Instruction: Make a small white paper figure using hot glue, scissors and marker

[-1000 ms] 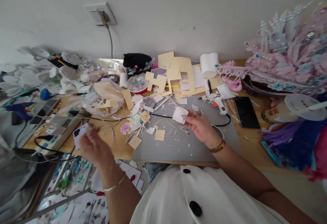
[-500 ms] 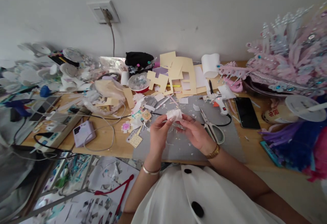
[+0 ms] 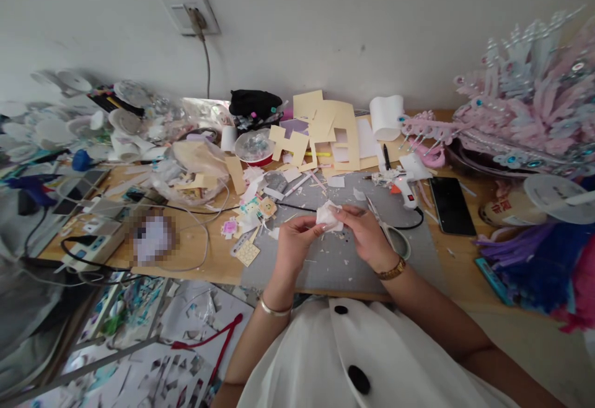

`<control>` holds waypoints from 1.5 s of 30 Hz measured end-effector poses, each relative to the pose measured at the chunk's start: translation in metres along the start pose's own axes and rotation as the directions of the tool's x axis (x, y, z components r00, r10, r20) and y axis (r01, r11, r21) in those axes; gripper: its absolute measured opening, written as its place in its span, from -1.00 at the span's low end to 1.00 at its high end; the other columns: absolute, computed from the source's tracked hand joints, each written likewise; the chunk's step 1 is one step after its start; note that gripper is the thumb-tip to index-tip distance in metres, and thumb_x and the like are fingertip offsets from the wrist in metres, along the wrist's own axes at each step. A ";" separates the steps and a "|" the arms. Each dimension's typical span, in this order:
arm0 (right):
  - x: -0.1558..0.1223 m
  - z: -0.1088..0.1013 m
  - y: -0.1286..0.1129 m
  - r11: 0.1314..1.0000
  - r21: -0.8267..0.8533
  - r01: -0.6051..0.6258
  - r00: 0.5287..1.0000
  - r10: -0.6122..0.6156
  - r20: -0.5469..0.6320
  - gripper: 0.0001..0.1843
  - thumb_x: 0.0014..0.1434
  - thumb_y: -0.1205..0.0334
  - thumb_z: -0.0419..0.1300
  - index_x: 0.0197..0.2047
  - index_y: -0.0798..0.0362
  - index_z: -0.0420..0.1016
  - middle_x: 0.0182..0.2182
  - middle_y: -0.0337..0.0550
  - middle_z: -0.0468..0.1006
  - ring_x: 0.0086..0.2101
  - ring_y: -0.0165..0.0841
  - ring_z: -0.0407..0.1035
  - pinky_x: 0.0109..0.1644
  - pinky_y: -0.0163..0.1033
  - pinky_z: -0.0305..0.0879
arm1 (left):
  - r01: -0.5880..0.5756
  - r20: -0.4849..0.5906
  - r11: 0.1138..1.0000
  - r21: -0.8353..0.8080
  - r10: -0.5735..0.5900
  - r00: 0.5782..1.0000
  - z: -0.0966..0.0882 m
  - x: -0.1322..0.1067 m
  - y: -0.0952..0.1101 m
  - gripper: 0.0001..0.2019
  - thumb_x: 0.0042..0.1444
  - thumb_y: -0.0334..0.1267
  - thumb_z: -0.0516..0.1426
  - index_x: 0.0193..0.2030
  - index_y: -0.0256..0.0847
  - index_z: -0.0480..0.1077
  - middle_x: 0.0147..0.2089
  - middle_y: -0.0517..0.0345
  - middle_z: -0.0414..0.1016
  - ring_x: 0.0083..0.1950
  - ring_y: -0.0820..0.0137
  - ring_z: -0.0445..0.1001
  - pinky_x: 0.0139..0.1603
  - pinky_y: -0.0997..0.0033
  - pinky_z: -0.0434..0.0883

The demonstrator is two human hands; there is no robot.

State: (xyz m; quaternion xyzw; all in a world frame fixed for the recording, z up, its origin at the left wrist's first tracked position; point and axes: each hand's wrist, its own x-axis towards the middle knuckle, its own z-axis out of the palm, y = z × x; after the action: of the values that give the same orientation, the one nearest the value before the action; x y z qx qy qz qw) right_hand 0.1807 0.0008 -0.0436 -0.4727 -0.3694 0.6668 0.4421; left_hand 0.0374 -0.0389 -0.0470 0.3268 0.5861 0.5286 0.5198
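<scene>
Between my hands, above the grey cutting mat (image 3: 297, 274), is a small white crumpled piece (image 3: 329, 214) that looks like tissue or soft cloth. My left hand (image 3: 297, 242) pinches its lower left edge between thumb and fingers. On the other side my right hand (image 3: 365, 231) grips its right edge, thumb on top. Scissors (image 3: 397, 242) lie partly hidden behind my right wrist. A white glue gun (image 3: 406, 188) rests beyond my right hand. Small paper scraps and cut-out stickers (image 3: 263, 208) lie to the left of the mat's middle.
Cream card offcuts (image 3: 332, 119) are piled against the wall, beside a white roll (image 3: 387, 118). A black phone (image 3: 450, 205), a lidded drink cup (image 3: 514, 203) and pink beaded headpieces (image 3: 525, 116) occupy the right. To the left stand a power strip (image 3: 100, 240) and a plastic bag (image 3: 193, 172).
Both hands have moved slightly right with the white piece. It is now spread wider, and my right hand has come onto its right edge from below.
</scene>
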 end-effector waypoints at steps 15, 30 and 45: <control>-0.004 0.000 0.001 0.999 0.037 -0.009 1.000 0.010 -0.025 -0.64 -0.29 -0.10 0.51 -0.59 -0.04 0.55 -0.58 -0.27 0.53 -0.47 -0.35 0.32 -0.32 -0.23 0.26 | 0.039 -0.067 0.977 -0.208 -0.054 0.996 0.010 0.005 0.010 -0.64 -0.30 0.00 0.42 -0.55 -0.24 0.48 -0.56 0.26 0.42 -0.49 0.53 0.29 -0.40 0.52 0.27; -0.003 -0.005 0.008 1.000 0.017 -0.008 0.995 0.010 -0.101 -0.63 -0.25 -0.09 0.48 -0.63 -0.02 0.49 -0.62 -0.29 0.46 -0.53 -0.40 0.23 -0.42 -0.25 0.17 | 0.203 0.064 0.963 -0.180 -0.194 0.979 0.007 -0.005 -0.001 -0.49 -0.49 0.04 0.50 -0.39 -0.26 0.63 -0.42 0.13 0.58 -0.45 0.52 0.34 -0.35 0.48 0.29; -0.008 -0.001 0.022 0.985 -0.125 0.115 0.989 -0.126 -0.081 -0.63 -0.12 -0.09 0.43 -0.60 0.02 0.49 -0.58 -0.29 0.44 -0.47 -0.39 0.23 -0.35 -0.26 0.16 | 0.265 0.161 0.921 -0.284 -0.226 0.961 -0.003 -0.018 -0.005 -0.47 -0.42 -0.03 0.50 -0.25 -0.23 0.63 -0.30 0.06 0.64 -0.33 0.42 0.49 -0.27 0.47 0.40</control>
State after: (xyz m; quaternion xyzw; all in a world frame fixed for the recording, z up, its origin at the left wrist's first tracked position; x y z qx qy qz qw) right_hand 0.1776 -0.0144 -0.0614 -0.5042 -0.4169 0.5938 0.4684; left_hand 0.0397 -0.0571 -0.0473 0.1995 0.5007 0.5213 0.6616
